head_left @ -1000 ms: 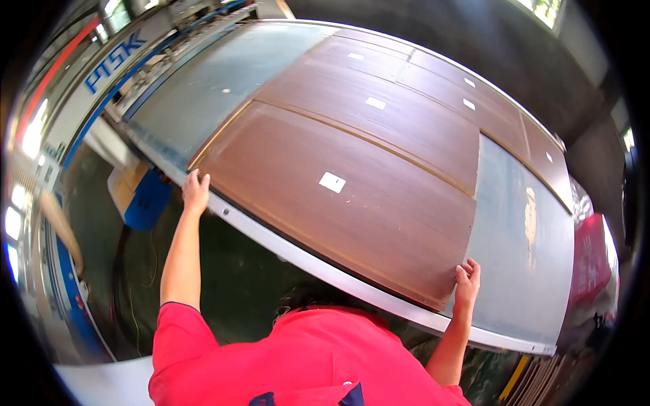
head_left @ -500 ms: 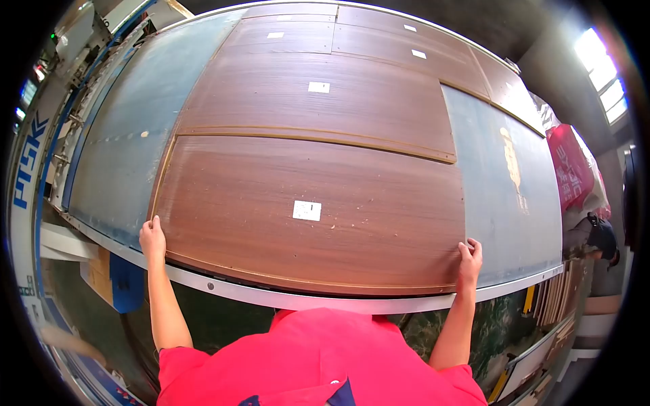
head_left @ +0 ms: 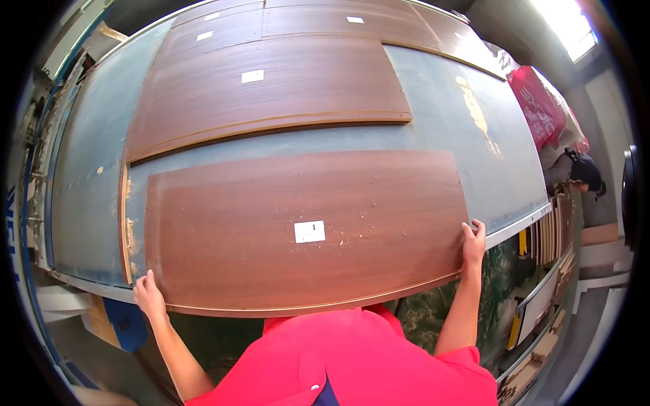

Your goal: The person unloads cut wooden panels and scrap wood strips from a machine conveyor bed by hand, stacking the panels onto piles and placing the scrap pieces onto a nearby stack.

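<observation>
A brown wood-grain panel [head_left: 237, 230] with a white label [head_left: 310, 231] and scattered chips on top lies between my hands. Its near long edge sticks out past the table's front rim, close to my body. My left hand [head_left: 149, 296] grips its left end near the front corner. At the opposite end, my right hand [head_left: 473, 242] holds the right edge, thumb and fingers against the side. Behind the panel, a strip of blue-grey table surface [head_left: 284, 145] separates it from the other brown panels.
More labelled brown panels [head_left: 271, 88] cover the table's far part. A thin offcut strip [head_left: 124, 223] with sawdust lies at left. Beyond the right side are a red-and-white bag [head_left: 538, 108], a bending person [head_left: 582, 172] and stacked boards [head_left: 547, 230].
The front panel has come toward me, away from the panels behind it, and now overhangs the table's front edge. Both hands moved with it; the thin strip stayed on the table.
</observation>
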Demonstrator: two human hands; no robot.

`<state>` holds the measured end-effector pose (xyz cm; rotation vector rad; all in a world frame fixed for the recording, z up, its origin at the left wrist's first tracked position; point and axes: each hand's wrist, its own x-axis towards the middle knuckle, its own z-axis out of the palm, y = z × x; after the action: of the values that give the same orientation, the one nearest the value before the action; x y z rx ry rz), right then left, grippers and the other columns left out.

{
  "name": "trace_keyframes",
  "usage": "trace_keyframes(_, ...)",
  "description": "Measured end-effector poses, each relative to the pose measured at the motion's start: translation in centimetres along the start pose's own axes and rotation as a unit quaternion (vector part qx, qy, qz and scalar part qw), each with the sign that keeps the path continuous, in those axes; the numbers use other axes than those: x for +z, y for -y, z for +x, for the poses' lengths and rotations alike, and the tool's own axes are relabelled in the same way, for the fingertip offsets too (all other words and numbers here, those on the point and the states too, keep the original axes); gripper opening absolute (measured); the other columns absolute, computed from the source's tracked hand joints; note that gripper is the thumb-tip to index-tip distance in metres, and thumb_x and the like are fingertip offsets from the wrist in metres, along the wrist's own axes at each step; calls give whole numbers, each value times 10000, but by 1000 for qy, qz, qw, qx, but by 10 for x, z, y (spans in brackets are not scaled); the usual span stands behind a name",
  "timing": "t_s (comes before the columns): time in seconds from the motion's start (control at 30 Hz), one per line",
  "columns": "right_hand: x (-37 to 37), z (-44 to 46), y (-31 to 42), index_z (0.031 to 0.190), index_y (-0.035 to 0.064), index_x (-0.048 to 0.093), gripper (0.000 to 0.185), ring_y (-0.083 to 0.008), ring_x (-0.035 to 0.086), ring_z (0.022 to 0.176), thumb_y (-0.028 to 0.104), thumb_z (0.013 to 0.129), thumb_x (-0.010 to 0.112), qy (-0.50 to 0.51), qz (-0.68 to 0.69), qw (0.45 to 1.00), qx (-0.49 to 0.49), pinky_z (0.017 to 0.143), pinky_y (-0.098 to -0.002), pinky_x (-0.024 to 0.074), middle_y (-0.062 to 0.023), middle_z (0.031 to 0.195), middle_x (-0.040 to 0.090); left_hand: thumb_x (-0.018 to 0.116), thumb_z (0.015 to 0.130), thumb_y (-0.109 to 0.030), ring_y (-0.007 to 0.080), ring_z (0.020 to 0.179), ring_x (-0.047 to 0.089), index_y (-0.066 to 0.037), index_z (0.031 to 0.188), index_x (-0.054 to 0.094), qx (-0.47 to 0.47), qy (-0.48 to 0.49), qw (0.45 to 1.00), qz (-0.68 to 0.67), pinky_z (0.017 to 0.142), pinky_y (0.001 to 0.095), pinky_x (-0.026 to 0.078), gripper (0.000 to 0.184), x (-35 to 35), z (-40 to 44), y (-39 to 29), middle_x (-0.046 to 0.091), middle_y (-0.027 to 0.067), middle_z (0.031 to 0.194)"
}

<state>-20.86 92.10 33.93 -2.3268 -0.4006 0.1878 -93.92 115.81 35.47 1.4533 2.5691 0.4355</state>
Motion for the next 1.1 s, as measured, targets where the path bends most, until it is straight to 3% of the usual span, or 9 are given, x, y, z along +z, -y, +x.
trace_keyframes(0.2,7,4,36,1288,31,530,561,-372,567,1041,310,829,694,3,-241,970,-26,925,-452,445,-212,1110,614,547,935,-509,390,1084,530,-54,1075,638,-36,23,997,68,956,475,400,484,7,13,6,597,205,1116)
trace_keyframes(0.23,13,7,46,1297,42,517,553,-397,532,1112,300,837,683,-42,-304,948,-83,968,-479,413,-208,1172,598,561,933,-495,404,1087,529,-30,1090,625,-8,19,1000,23,953,475,402,495,7,27,10,591,228,1136)
trace_keyframes(0.37,60,52,111,1247,21,540,490,-364,521,1154,254,842,684,45,-78,968,-233,981,-440,413,-199,1232,576,586,935,-453,322,1133,529,19,1202,565,70,10,984,-164,986,412,395,542,21,113,-12,576,201,1182)
trace_keyframes(0.5,136,88,191,1333,-4,500,578,-348,494,1254,245,845,686,110,-57,956,-266,1042,-424,396,-221,1330,537,613,920,-427,268,1240,474,26,1337,477,99,58,951,-288,1065,375,354,631,50,175,-116,516,172,1310)
trace_keyframes(0.6,199,126,218,1405,-19,436,668,-346,445,1329,277,854,670,189,-39,962,-193,1098,-414,354,-228,1413,482,618,886,-466,376,1372,391,69,1411,397,123,33,974,-190,1119,426,329,781,71,218,-161,427,285,1443)
trace_keyframes(0.8,229,146,231,1428,-3,395,721,-328,491,1268,314,832,649,198,-84,964,-154,1061,-401,376,-231,1366,501,585,886,-513,366,1414,301,-44,1482,324,64,50,993,-86,1146,455,279,802,79,233,-210,341,237,1508)
trace_keyframes(0.93,230,149,227,1431,5,387,757,-308,508,1219,288,799,693,213,-45,970,-112,1042,-396,389,-208,1327,516,591,866,-518,381,1408,294,-38,1468,345,36,18,997,-66,1160,461,253,808,101,276,-195,325,215,1512)
trace_keyframes(1.03,233,149,222,1433,26,389,815,-308,523,1165,256,746,765,238,-35,960,-145,1023,-418,406,-183,1274,533,583,869,-510,376,1402,304,-41,1466,352,23,17,997,-66,1158,462,256,794,103,288,-188,333,202,1510)
trace_keyframes(1.1,227,131,224,1431,38,396,859,-309,540,1111,249,705,805,180,-131,945,-240,999,-418,424,-166,1222,545,574,871,-508,372,1402,306,-49,1467,355,32,11,997,-65,1158,460,255,784,106,293,-184,334,193,1512)
